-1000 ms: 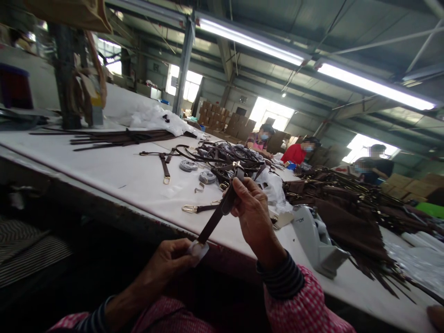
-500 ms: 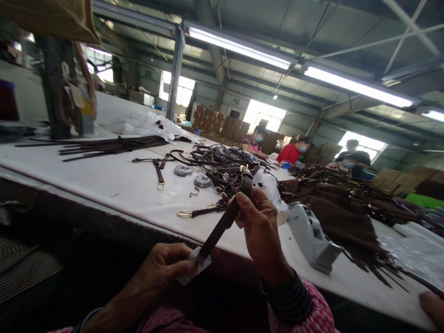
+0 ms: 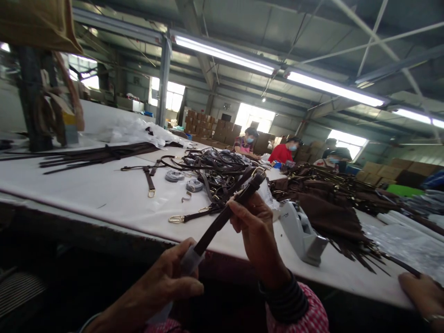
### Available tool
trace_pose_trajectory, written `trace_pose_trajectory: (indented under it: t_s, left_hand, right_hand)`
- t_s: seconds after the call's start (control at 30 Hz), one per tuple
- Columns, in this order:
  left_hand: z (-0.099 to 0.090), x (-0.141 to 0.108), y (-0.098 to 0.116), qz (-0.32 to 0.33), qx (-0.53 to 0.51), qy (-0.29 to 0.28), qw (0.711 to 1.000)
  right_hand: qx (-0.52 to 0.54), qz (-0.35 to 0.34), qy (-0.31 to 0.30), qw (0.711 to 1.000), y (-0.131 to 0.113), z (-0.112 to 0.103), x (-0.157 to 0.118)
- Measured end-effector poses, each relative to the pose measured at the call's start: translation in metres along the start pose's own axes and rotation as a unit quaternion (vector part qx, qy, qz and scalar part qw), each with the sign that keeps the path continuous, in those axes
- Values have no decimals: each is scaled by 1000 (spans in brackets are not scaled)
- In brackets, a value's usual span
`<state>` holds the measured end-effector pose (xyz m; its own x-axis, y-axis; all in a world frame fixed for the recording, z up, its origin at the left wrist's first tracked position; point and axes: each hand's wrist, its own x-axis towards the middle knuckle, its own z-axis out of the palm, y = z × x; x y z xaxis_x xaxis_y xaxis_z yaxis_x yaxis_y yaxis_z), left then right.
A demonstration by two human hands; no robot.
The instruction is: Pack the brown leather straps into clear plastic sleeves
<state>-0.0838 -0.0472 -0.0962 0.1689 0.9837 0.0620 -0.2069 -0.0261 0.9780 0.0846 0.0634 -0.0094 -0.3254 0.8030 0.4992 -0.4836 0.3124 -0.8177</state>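
My right hand [image 3: 255,226] pinches a dark brown strap [image 3: 217,224] near its upper end, which has a metal buckle [image 3: 257,172]. The strap slants down to the left, off the table's front edge. At its lower end a translucent white wrapping [image 3: 190,260] surrounds it, and my left hand [image 3: 168,275] holds that wrapped part, the thumb lying apart below. Beyond my hands lies a tangled pile of brown straps [image 3: 222,159]. A strap with a gold clip [image 3: 176,219] rests in front of the pile, and grey coiled rolls [image 3: 194,185] lie beside it.
A grey tape dispenser [image 3: 301,233] stands right of my right hand. Behind it are brown fabric pieces [image 3: 322,208]. Another person's hand [image 3: 421,291] is at the right table edge. More straps [image 3: 100,153] and crumpled plastic [image 3: 128,131] lie at the left; people work farther back.
The view has shifted right. The strap's buckled end now points up to the right. My left thumb has come away from the wrapping, which lies farther around the strap. Another person's hand shows more fully.
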Motion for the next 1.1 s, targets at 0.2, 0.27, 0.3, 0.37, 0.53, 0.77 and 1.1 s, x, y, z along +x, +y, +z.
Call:
trace_pose_trajectory:
  t_s: [0.2,0.27,0.3,0.37,0.53,0.77,1.1]
  left_hand:
    - [-5,12,-7,-13,85,69,994]
    - [-4,16,-7,-10,110,55,992]
    - [-4,18,-7,-10,119,48,992]
    - [-3,21,-7,-14,120,44,992]
    - [-6,26,-16,-45,82,55,994]
    - [-9,33,-22,-76,45,3,996]
    - [-3,35,-6,-21,127,65,990]
  right_hand:
    - [-9,77,-12,997,16,-7,-11]
    - [-9,90,-19,996,18,-7,-15]
    - [-10,93,-22,995,19,-7,-16]
    - [-11,98,-28,995,22,-7,-17]
    - [-2,107,-44,993,28,-10,-18]
    - [-1,149,-69,986,31,-5,-26]
    - [-44,164,-159,973,19,-17,-30]
